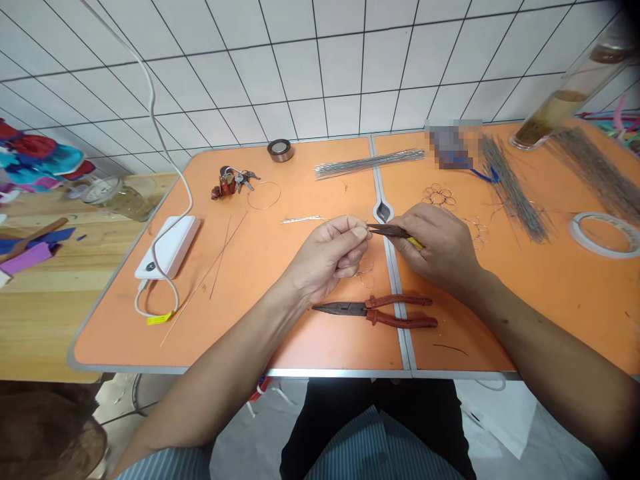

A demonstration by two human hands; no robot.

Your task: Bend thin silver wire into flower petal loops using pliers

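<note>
My left hand (334, 257) pinches a thin wire, of which little shows between the fingertips. In my right hand (437, 243) is a pair of yellow-handled pliers (393, 231), its dark jaws meeting the wire at the left fingertips. Whether the jaws grip it, I cannot tell. Just below my hands lie red-handled long-nose pliers (373, 311), pointing left with handles slightly apart. Under the left hand a bent loop of wire (367, 275) partly shows. Flower-shaped wire loops (439, 195) rest beyond the right hand, and a short twisted wire bundle (303, 219) lies left of the hands.
On the orange folding table (280, 267) are a white power bank (167, 248) with cable, keys (240, 179), black tape (281, 150) and a straight wire bundle (370, 163). Rightward lie more wires (517, 193), a white tape roll (606, 235) and a tall jar (550, 117). A tiled wall stands behind.
</note>
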